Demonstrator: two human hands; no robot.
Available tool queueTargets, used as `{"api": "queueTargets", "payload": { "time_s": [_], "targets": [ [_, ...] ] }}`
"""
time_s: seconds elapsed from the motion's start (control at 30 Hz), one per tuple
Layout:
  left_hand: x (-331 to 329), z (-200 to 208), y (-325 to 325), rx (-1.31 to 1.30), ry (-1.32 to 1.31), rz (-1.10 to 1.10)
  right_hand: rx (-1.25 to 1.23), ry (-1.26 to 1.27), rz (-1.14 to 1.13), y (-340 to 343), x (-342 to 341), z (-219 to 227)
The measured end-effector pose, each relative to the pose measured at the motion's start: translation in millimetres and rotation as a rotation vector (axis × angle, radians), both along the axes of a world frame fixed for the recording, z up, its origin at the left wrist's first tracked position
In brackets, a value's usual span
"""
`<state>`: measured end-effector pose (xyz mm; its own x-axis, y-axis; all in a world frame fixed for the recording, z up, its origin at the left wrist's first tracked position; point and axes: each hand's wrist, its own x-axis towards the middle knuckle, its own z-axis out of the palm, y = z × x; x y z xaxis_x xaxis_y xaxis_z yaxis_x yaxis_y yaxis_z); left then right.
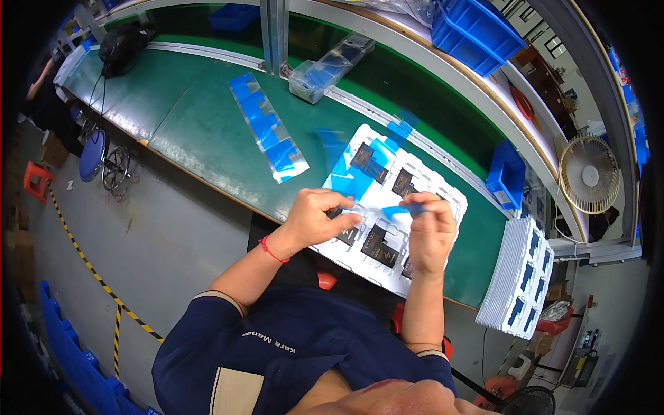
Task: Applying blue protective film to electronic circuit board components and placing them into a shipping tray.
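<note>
Over a white moulded tray on the green bench, my left hand pinches a small dark flat part with a clear film edge. My right hand holds a strip of blue tape between thumb and fingers, close to the left hand's part. The tray holds several small black rectangular parts in its pockets. A loose sheet of blue film lies over the tray's near-left corner.
A long backing sheet with blue tape pieces lies on the green mat to the left. A clear plastic bag sits further back. A stack of white trays stands at right, blue bins on the shelf, a fan beyond.
</note>
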<state>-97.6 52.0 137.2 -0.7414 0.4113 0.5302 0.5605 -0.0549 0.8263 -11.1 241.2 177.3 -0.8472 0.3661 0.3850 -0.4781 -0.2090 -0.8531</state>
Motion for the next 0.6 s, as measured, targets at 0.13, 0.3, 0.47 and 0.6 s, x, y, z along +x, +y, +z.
{"api": "queueTargets", "payload": {
  "time_s": [0.13,0.3,0.47,0.6],
  "targets": [
    [-5.0,0.8,-7.8,-0.097,0.010,0.088,-0.122,-0.112,0.137,21.5,12.1,10.5],
    [8.9,18.5,16.4,0.057,0.082,-0.013,0.389,-0.468,0.202,-2.1,12.0,12.8],
    [13.2,10.2,16.6,-0.146,-0.202,-0.058,0.208,-0.620,0.075,1.2,11.5,7.5],
    [14.6,3.5,21.2,-0.022,-0.333,-0.066,0.067,-0.691,0.075,15.5,12.9,-3.6]
  ]
}}
